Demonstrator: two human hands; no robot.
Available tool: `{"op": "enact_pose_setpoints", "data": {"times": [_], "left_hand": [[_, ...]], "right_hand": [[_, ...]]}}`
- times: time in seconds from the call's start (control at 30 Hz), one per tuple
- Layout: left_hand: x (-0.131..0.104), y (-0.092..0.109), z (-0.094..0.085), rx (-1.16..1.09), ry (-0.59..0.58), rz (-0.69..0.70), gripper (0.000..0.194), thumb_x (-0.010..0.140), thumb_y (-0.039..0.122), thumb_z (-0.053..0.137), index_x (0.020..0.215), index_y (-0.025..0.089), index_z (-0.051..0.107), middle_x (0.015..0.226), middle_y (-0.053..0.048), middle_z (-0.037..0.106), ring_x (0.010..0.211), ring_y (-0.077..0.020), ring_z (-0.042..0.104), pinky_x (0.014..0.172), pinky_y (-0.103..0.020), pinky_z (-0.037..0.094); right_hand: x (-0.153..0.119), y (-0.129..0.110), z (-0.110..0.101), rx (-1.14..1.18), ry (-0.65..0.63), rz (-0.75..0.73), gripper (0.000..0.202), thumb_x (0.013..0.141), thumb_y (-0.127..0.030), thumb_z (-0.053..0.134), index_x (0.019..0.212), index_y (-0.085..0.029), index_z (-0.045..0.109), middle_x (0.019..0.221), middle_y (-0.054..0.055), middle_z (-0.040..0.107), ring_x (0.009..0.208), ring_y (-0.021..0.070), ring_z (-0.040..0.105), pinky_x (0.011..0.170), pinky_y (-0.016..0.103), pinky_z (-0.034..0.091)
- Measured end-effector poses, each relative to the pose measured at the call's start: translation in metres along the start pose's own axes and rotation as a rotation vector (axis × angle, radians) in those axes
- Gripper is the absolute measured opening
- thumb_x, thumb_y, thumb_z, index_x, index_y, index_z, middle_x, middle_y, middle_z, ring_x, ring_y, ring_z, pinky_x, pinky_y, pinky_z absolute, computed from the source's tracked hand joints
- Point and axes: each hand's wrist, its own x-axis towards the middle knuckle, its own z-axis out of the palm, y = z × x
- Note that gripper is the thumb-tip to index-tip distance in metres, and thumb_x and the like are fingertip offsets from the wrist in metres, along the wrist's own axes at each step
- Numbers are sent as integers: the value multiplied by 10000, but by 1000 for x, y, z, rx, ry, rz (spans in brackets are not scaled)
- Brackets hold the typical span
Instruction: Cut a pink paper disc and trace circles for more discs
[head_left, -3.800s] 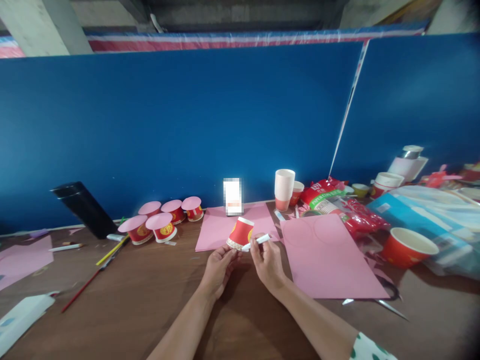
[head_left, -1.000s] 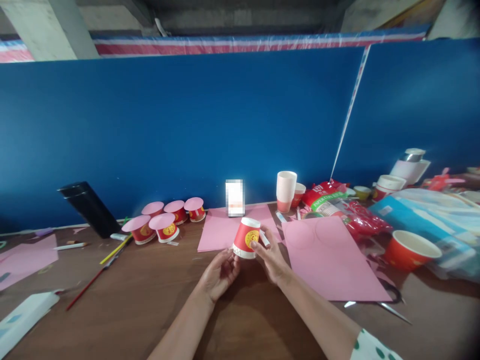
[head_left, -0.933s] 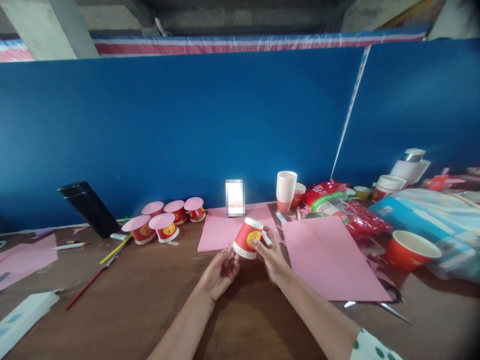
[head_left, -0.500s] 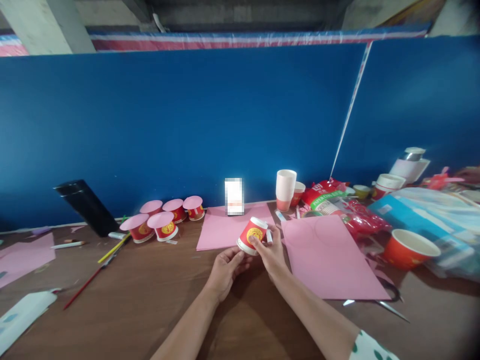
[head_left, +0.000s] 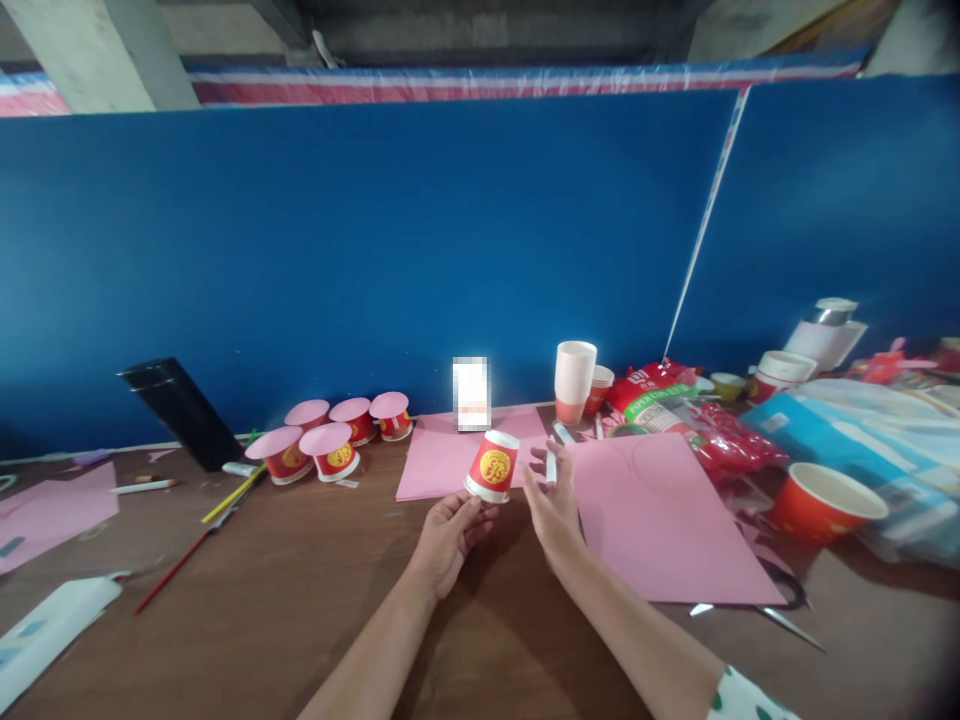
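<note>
My left hand (head_left: 448,540) holds a red paper cup (head_left: 493,468) with a round yellow emblem by its lower rim. The cup is upside down, tilted a little, its white base on top. Just right of it is my right hand (head_left: 553,505), apart from the cup, thumb and fingers spread. A small white stick-like tube (head_left: 552,466) sits among its fingers; its kind cannot be made out. Behind the cup lies a pink sheet (head_left: 427,470). Several similar cups topped with pink paper discs (head_left: 328,440) stand to the left.
On the right are another pink sheet (head_left: 652,530), scissors (head_left: 791,627), a stack of white cups (head_left: 575,375), a red plastic bag (head_left: 739,430) and an orange cup (head_left: 829,508). A black bottle (head_left: 180,415) leans at left near a red-handled brush (head_left: 174,570). A blue partition (head_left: 375,250) stands behind.
My right hand has let go of the cup and moved slightly right, keeping the white tube. The left hand still holds the cup, which is now more upright.
</note>
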Motion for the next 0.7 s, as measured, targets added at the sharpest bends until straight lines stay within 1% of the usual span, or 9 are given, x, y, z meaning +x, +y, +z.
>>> {"op": "enact_pose_setpoints", "data": {"times": [0.07,0.1,0.17,0.23,0.33,0.4,0.5,0.57,0.7], "left_hand": [[1,0,-1,5,26,33,243,658,295,728,799,125,627,804,-64,688,750,-126,639,656,-204,493],[2,0,-1,19,35,52,249,659,301,725,803,122,629,803,-65,687,746,-125,638,659,-205,490],[4,-2,-1,60,47,86,268,660,317,720,813,115,632,786,-65,685,723,-122,633,659,-210,483],[5,-4,-1,103,48,109,285,655,332,718,811,108,635,749,-61,680,693,-119,623,651,-215,475],[5,-6,-3,146,29,138,302,656,352,711,818,108,638,747,-64,677,695,-127,617,667,-233,468],[5,-8,-4,170,3,149,313,663,360,701,846,114,642,776,-68,679,712,-141,620,692,-257,469],[6,-10,-5,206,-31,149,312,670,362,691,863,121,647,791,-69,681,710,-155,622,696,-278,469],[6,-11,-5,221,-19,146,309,662,364,695,851,124,651,779,-65,681,694,-154,620,683,-276,468],[5,-11,-1,242,24,140,330,623,382,716,822,126,656,738,-58,680,649,-148,613,651,-266,466]], "right_hand": [[-1,-7,-3,-78,36,-128,291,852,-313,496,1119,-209,441,1019,75,559,884,183,566,708,320,495],[-3,-11,-4,-105,31,-194,220,882,-286,444,1084,-200,465,992,74,564,884,180,562,737,329,485],[-9,-20,-6,-141,-37,-300,161,910,-240,388,1001,-188,511,925,69,576,846,173,568,765,331,472],[-16,-26,-7,-174,-139,-380,143,905,-212,404,930,-185,542,881,71,595,805,175,581,751,320,475],[-25,-29,-5,-191,-255,-474,100,874,-203,477,930,-187,558,893,84,623,818,190,596,738,312,483],[-27,-29,-4,-192,-291,-478,93,869,-207,489,937,-187,549,873,81,629,793,187,601,713,303,489],[-25,-29,-2,-252,-324,-428,86,885,-216,458,858,-187,535,768,59,624,676,170,596,643,285,485],[-23,-28,-2,-320,-324,-431,124,888,-224,453,801,-189,535,733,54,624,634,168,589,629,286,479],[-20,-25,-1,-387,-279,-480,154,888,-251,449,793,-181,548,762,84,633,680,192,595,634,303,477]]}}
